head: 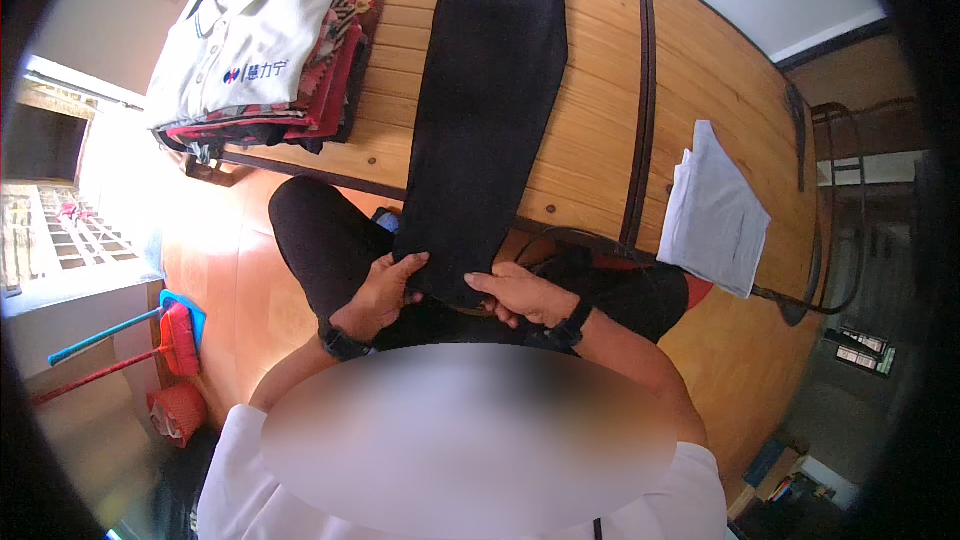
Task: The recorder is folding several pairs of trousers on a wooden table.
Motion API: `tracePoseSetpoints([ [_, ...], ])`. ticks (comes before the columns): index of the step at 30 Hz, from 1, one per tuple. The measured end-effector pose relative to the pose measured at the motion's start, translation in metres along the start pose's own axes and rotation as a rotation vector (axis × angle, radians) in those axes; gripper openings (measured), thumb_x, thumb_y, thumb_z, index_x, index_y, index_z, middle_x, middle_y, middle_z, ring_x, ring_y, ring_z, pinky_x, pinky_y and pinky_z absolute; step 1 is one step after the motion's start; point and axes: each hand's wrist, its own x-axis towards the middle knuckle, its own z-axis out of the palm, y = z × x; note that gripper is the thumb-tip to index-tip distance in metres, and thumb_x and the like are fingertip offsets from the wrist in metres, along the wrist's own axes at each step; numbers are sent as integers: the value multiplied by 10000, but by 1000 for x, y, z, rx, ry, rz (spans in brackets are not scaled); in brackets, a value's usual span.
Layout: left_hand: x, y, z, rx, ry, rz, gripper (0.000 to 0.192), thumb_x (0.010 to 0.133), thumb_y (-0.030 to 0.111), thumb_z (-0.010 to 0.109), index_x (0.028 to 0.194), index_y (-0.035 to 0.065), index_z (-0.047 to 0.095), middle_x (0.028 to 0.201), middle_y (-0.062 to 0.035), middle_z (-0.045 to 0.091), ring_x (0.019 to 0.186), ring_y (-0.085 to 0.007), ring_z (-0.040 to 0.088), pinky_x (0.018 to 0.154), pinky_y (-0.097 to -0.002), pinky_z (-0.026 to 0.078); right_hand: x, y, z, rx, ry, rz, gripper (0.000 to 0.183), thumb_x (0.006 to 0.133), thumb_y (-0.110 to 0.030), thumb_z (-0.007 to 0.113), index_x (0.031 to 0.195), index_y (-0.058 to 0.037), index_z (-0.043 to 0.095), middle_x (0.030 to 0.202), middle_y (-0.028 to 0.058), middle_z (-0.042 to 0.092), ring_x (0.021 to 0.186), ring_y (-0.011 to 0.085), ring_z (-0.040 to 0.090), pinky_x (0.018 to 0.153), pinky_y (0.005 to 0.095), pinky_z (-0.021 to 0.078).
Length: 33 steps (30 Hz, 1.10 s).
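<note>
A pair of black trousers (487, 104), folded lengthwise, lies over the wooden bed platform (592, 165) and hangs past its near edge towards me. My left hand (382, 294) pinches the left corner of the near end, thumb on top. At the right corner, my right hand (529, 294) grips the same cloth, thumb on top. On the left of the platform rests a stack of folded clothes (345, 59), topped by a white polo shirt (247, 44) with a printed logo. A folded pale grey garment (716, 210) lies near the platform's right front edge.
A dark metal frame bar (641, 104) crosses the platform, and a curved metal rail (847, 292) stands at its right end. By the left wall are a blue dustpan (187, 315), a red broom (178, 337) and a red basket (178, 409). A barred window (90, 232) is further left.
</note>
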Motion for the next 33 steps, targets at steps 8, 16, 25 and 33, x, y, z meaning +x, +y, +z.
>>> tracePoseSetpoints([
  [8,-34,29,11,-12,-148,-119,321,964,206,628,1231,50,544,1069,-41,641,844,-114,644,608,-237,559,-45,-18,-7,-80,-126,71,448,978,-441,548,801,-30,575,624,11,530,467,87,515,360,232,395],
  [16,-28,60,29,512,69,638,447,938,142,661,1316,27,451,1086,-48,615,832,-93,621,623,-206,557,-79,-54,-29,44,-43,-14,445,949,-439,612,787,-29,554,608,32,556,412,89,489,357,236,391],
  [25,66,185,31,5,-113,276,333,954,296,643,1190,65,601,1010,-30,622,790,-122,625,689,-257,528,-34,-145,-96,459,219,-272,470,872,-510,678,751,-71,561,566,1,502,375,112,420,348,245,316],
  [33,178,202,28,-20,-92,478,571,898,329,720,1325,19,501,1080,-84,613,909,-157,620,756,-295,537,33,-180,-148,445,176,-599,685,922,-582,579,1259,0,445,1086,129,586,700,137,571,553,256,509],
])
